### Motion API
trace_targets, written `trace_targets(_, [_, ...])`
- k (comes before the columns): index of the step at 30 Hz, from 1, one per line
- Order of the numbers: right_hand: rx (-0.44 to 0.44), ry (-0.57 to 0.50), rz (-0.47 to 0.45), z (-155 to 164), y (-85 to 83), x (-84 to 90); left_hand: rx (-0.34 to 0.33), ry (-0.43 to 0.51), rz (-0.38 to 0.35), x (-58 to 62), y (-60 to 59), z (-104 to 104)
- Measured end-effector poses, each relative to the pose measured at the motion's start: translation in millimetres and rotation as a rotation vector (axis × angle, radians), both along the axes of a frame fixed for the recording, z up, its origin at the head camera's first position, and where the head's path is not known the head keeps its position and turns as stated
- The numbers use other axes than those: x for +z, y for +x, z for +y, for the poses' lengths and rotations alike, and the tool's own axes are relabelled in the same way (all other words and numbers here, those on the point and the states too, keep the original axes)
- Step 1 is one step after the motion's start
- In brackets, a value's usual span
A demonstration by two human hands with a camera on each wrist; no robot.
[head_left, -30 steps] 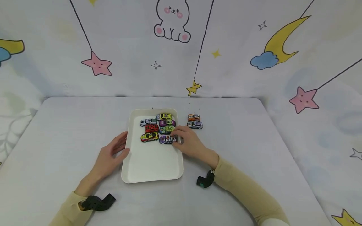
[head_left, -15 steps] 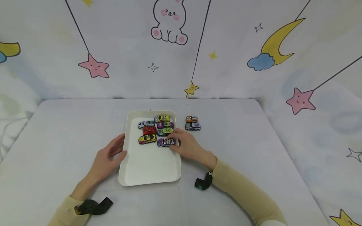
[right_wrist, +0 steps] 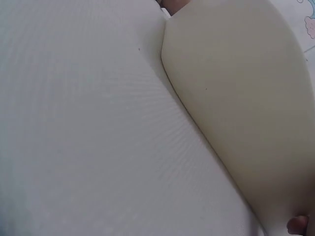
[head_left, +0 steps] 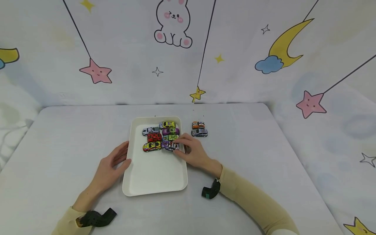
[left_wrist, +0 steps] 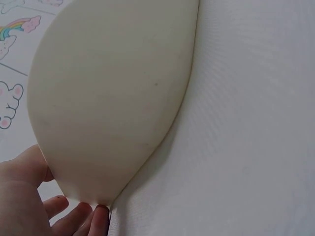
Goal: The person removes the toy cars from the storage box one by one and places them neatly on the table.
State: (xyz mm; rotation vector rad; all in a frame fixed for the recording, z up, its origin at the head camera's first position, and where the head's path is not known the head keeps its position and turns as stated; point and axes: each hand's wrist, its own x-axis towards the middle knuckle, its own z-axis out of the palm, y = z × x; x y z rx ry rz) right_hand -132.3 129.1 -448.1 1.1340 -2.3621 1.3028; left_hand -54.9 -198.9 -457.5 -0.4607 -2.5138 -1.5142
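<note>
A white tray (head_left: 155, 174) lies on the table with several small toy cars in its far half. My right hand (head_left: 194, 152) reaches over the tray's right rim and pinches a purple toy car (head_left: 168, 146) between thumb and fingers. That car sits slightly askew, close against a green toy car (head_left: 168, 138) and beside a yellow-and-red toy car (head_left: 151, 147). My left hand (head_left: 109, 168) rests along the tray's left side, fingers loosely bent. In the left wrist view its fingertips (left_wrist: 100, 211) touch the tray's outer wall (left_wrist: 113, 108). The right wrist view mostly hides the right hand behind the tray.
Red (head_left: 154, 137), silver (head_left: 150, 131), magenta (head_left: 170, 131) and yellow (head_left: 167, 124) toy cars stand in the tray's far part. Outside its right rim, an orange toy car (head_left: 198, 125) and a grey toy car (head_left: 199, 132) stand on the white table (head_left: 249, 147).
My right hand has moved the purple car away from me, up against the green car, and its angle has turned a little. The left hand stays at the tray; the head view shifts slightly.
</note>
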Motion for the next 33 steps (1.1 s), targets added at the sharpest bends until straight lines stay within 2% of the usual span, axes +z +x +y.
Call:
trace_targets(4, [0.014,-0.062,0.077,0,-1.9,-3.6,0.005,-0.008,0.003,0.9,0.0,-1])
trace_targets(14, [-0.015,-0.089,0.120,0,-3.2,-6.9,0.011,-0.014,-0.009,2.2,0.5,0])
trace_targets(23, [-0.117,-0.133,0.243,11,-0.3,-3.4,-0.004,0.003,-0.004,-0.3,-1.3,2])
trace_targets(33, [-0.188,-0.084,0.278,27,0.8,-7.4,0.008,-0.020,0.000,0.8,1.2,-1])
